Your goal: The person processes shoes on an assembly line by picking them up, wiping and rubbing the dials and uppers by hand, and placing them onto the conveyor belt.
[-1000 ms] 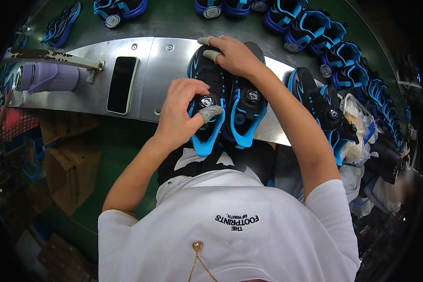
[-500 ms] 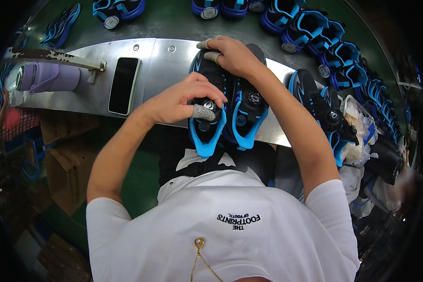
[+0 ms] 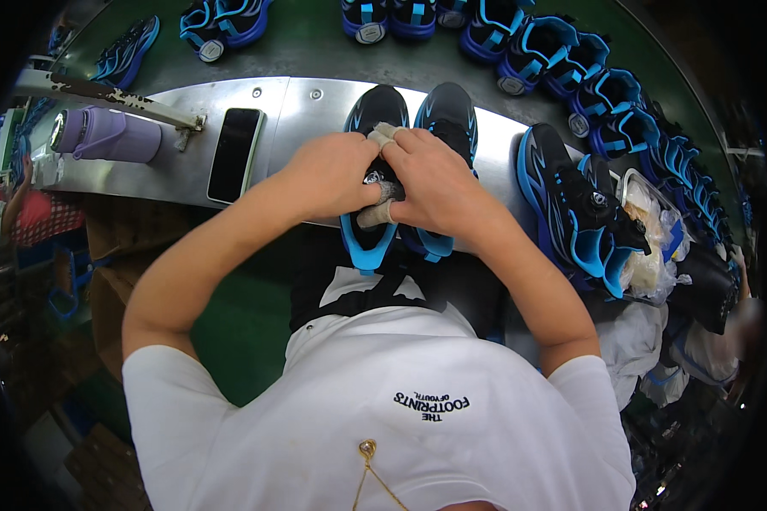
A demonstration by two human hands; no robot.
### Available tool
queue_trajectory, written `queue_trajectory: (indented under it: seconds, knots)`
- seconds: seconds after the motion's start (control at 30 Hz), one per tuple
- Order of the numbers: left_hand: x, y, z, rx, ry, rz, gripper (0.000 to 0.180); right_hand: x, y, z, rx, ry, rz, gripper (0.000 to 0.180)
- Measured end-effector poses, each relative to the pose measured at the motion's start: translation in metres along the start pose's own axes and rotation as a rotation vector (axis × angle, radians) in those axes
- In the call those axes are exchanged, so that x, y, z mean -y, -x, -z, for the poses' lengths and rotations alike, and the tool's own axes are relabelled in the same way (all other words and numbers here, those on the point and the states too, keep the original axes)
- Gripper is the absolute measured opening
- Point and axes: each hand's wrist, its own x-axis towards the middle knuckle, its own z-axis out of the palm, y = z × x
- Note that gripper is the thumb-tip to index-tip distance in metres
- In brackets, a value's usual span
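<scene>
Two black sneakers with bright blue heel collars lie side by side before me, toes pointing away. On the left sneaker (image 3: 380, 106), my left hand (image 3: 332, 175) presses fingers and thumb around the middle, beside its round dial. My right hand (image 3: 439, 183) grips the same sneaker from the other side, thumb toward the collar and fingertips meeting the left ones. Pale finger covers wrap some fingertips. Partly under my right hand is the right sneaker (image 3: 450, 111). Between the hands, the dial is mostly hidden.
The sneakers rest on a curved metal ledge (image 3: 294, 128). On it, to the left, are a black-screened phone (image 3: 234, 157) and a lilac bottle (image 3: 115, 136). Another pair of sneakers (image 3: 562, 187) lies right, next to a tray of plastic bags (image 3: 652, 230). Several sneakers (image 3: 554, 51) line the green belt beyond.
My right hand has come back from the sneakers' toes to the middle of the left sneaker. My left hand stays at the dial, its fingers now beside the right hand's.
</scene>
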Motion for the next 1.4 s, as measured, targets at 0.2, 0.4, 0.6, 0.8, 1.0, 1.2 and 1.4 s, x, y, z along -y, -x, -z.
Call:
queue_trajectory:
  seconds: [0.2, 0.4, 0.6, 0.8, 1.0, 1.2, 1.4]
  knots:
    - [-0.008, -0.014, 0.020, 0.306, -0.026, 0.103, 0.038, 0.004, 0.002, -0.008, 0.061, 0.094, -0.074, 0.061]
    - [0.009, 0.019, -0.002, -0.126, 0.203, -0.089, 0.031, 0.003, 0.002, 0.003, 0.070, 0.001, -0.057, 0.059]
    - [-0.002, 0.080, -0.031, -0.315, 1.045, 0.326, 0.014, -0.003, -0.009, 0.016, 0.111, -0.493, -0.027, 0.045]
    - [-0.021, 0.092, -0.033, -0.144, 1.684, 0.522, 0.031, 0.011, -0.010, 0.010, 0.097, -0.192, -0.047, 0.036]
    - [-0.025, 0.082, -0.059, -0.309, 2.039, 0.474, 0.036, 0.021, -0.002, -0.005, -0.095, -0.059, -0.053, 0.028]
    - [-0.042, 0.089, -0.048, -0.280, 0.390, 0.007, 0.034, 0.007, -0.033, 0.039, 0.365, -0.250, -0.139, 0.034]
    - [-0.060, 0.044, -0.050, 0.165, 0.069, -0.299, 0.034, -0.059, -0.149, 0.061, 0.010, 0.209, -0.174, 0.057]
